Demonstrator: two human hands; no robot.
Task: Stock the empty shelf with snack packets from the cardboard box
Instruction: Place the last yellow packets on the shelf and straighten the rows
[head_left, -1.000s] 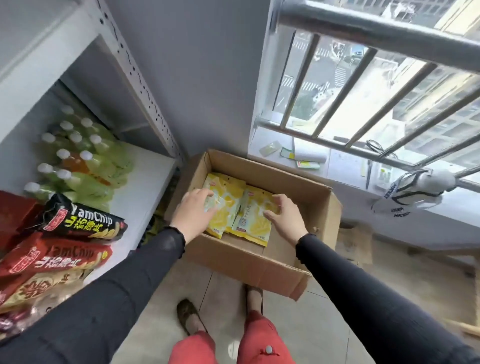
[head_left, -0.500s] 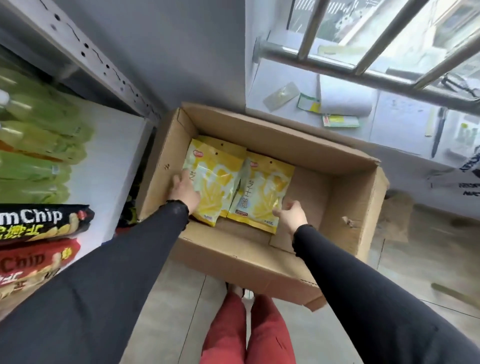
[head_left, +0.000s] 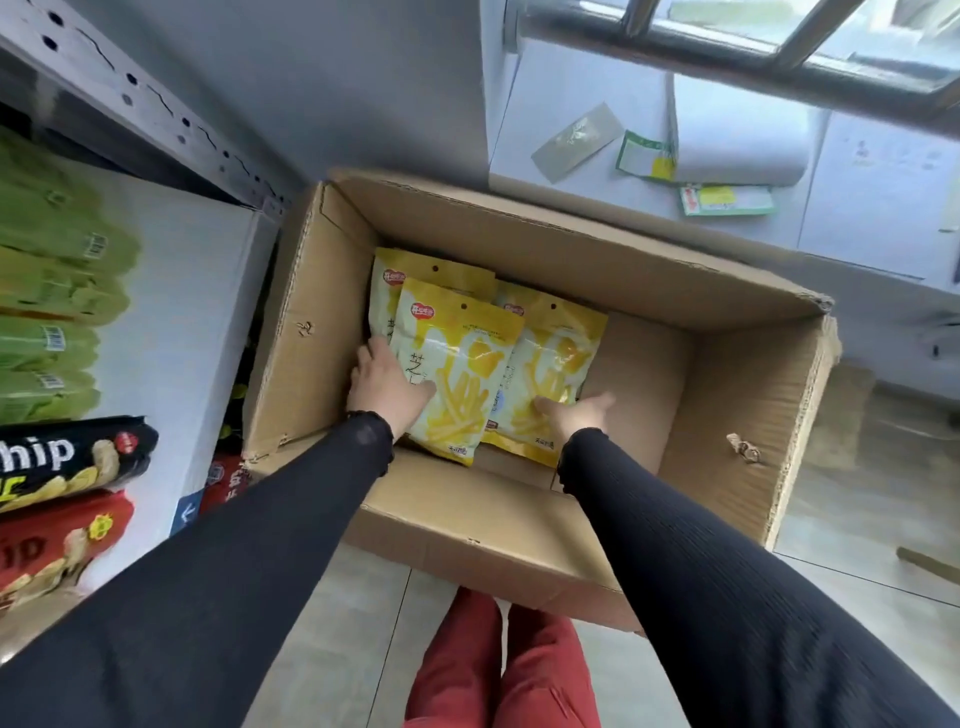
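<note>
Snack packets, yellow with fries printed on them, lie overlapped in the left half of the open cardboard box (head_left: 675, 291) on the floor: a front packet (head_left: 457, 374) on top, a second packet (head_left: 556, 353) partly under its right edge, and a third packet (head_left: 415, 270) peeking out behind toward the box's far-left corner. The left hand (head_left: 387, 387) grips the left edge of the front packet, thumb laid over its face and the other fingers hidden behind it. The right hand (head_left: 574, 415) lies on the lower part of the second packet with fingers spread fairly flat; whether it has a real hold on it I cannot tell. Both arms in black sleeves reach in over the box's near wall, and the right half of the box floor is bare cardboard. To the left, close beside the box, stands the shelf (head_left: 208, 291), its white board carrying green bottles (head_left: 52, 312) toward the back and a black chip bag (head_left: 67, 462) and a red chip bag (head_left: 57, 545) at the near edge. A perforated metal upright (head_left: 156, 114) runs along the shelf's far side. Beyond the box, a window ledge (head_left: 883, 197) holds a paper roll (head_left: 737, 135) and small cards, under metal bars
</note>
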